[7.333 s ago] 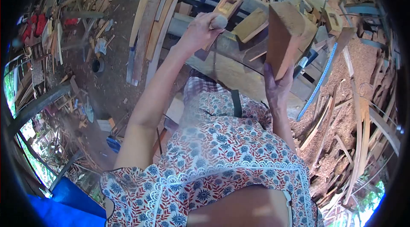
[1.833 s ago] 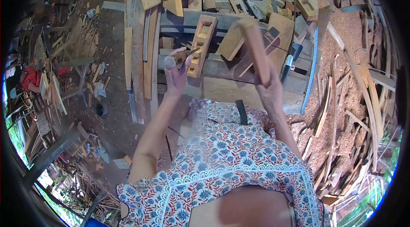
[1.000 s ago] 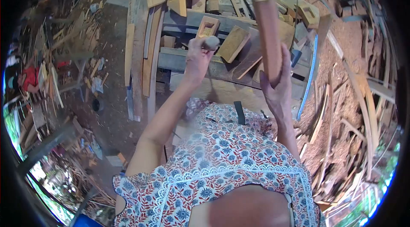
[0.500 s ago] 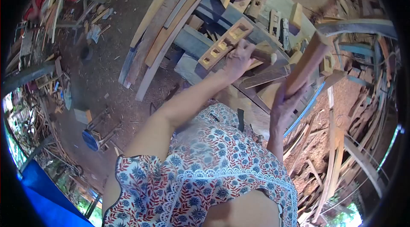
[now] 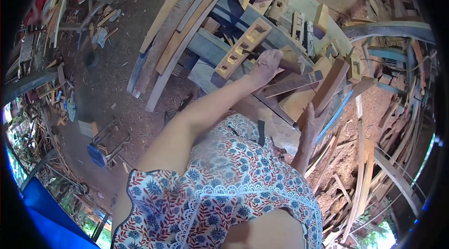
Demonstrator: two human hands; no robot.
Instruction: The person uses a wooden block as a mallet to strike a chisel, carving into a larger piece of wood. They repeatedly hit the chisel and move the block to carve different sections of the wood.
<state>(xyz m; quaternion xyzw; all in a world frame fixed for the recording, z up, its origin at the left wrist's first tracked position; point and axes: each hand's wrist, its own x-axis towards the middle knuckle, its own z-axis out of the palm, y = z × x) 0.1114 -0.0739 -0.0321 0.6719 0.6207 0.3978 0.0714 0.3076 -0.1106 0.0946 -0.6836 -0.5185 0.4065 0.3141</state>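
My left hand [image 5: 265, 67] is closed around a chisel, whose thick wooden handle [image 5: 292, 65] sticks out to the right. The thin blade points left into a pale wooden piece [image 5: 243, 48] with several rectangular holes cut in it, lying slanted on the work surface. Lower right, my right hand [image 5: 312, 121] grips the near end of a long reddish-brown wooden block [image 5: 331, 83], which is apart from the chisel handle. A flat dark board [image 5: 293, 84] lies between the two hands.
Long planks [image 5: 175, 38] lie along the bench's left side. More cut blocks [image 5: 321, 18] stand beyond my hands. A blue measuring strip [image 5: 336, 114] runs along the right edge. A round stool [image 5: 97, 155] is on the floor at left, and wood scraps surround the bench.
The long block and my right hand have come down. My left hand has shifted slightly, still around the chisel, and the blade now shows at a hole.
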